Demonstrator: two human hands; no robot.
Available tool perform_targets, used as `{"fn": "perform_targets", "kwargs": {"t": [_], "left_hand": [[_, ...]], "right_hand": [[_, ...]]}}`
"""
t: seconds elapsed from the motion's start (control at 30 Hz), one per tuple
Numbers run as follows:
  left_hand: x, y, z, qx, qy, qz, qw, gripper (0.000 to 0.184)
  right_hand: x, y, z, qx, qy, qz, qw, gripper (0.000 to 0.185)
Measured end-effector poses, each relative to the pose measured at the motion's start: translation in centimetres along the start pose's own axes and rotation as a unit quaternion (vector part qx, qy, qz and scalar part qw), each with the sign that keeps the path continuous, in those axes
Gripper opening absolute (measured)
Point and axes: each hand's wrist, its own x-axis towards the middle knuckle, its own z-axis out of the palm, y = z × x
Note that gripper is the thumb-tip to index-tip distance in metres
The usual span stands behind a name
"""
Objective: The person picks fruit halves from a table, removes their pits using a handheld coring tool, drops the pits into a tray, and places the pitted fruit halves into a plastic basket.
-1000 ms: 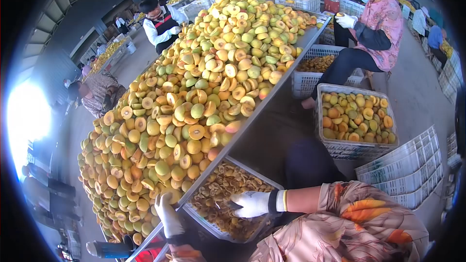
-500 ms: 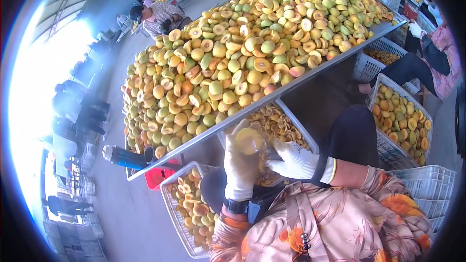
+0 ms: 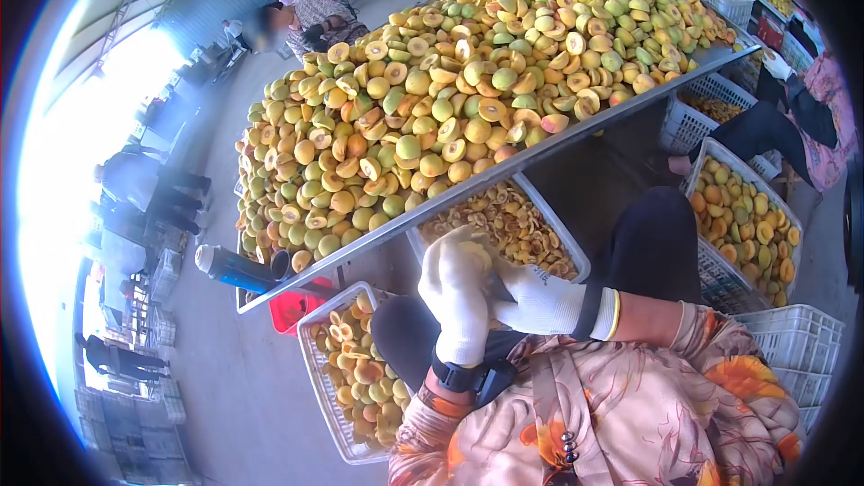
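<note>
My left hand (image 3: 457, 292), in a white glove, is closed with its back turned up, over the crate of cut pieces. Its fingers wrap round what looks like a yellow peach half, now mostly hidden. My right hand (image 3: 544, 304), also gloved, touches it from the right with fingers closed. A dark bit shows between the hands, too small to name. Beneath them is the white crate (image 3: 583, 263) with thin yellow-brown peach scraps (image 3: 517, 225). Just beyond, a big heap of halved peaches (image 3: 423, 126) covers the metal-edged table (image 3: 504, 169).
Crates of peach halves stand at my left (image 3: 360, 387) and right (image 3: 747, 225). A blue thermos (image 3: 236, 268) lies by the table corner above a red container (image 3: 297, 306). Stacked white crates (image 3: 792, 342) are at my right side. Other people work across the table and at right.
My left hand has turned over and closed; the peach half that showed in its palm is now covered. My right hand has moved in against it. The view has shifted slightly.
</note>
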Motion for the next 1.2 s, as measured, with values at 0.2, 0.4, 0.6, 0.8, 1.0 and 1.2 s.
{"fn": "perform_targets", "kwargs": {"t": [0.2, 0.4, 0.6, 0.8, 1.0, 1.2], "left_hand": [[0.9, 1.1, -0.2, 0.012, -0.014, -0.027, 0.999, 0.035], [2.2, 0.7, 0.0, 0.018, -0.037, -0.021, 0.999, 0.035], [2.9, 0.1, 0.4, -0.031, -0.01, -0.049, 0.998, 0.031], [3.4, -0.4, 0.3, -0.04, -0.011, -0.029, 0.999, 0.031], [4.2, 0.4, 0.4, -0.039, -0.007, -0.089, 0.995, 0.032], [4.9, -0.5, -0.1, 0.021, -0.027, -0.011, 0.999, 0.031]], "right_hand": [[1.3, -1.3, -1.3, 0.063, -0.061, -0.03, 0.996, 0.04], [2.3, 0.6, -2.3, 0.153, -0.123, 0.016, 0.98, 0.03], [4.1, 1.5, -4.2, 0.156, -0.29, 0.2, 0.923, 0.039], [5.0, 1.9, -4.1, 0.055, -0.233, 0.037, 0.97, 0.046], [5.4, 3.4, -4.0, 0.125, -0.294, 0.164, 0.933, 0.05], [6.4, 2.9, -4.4, 0.075, -0.251, 0.011, 0.965, 0.045]]}}
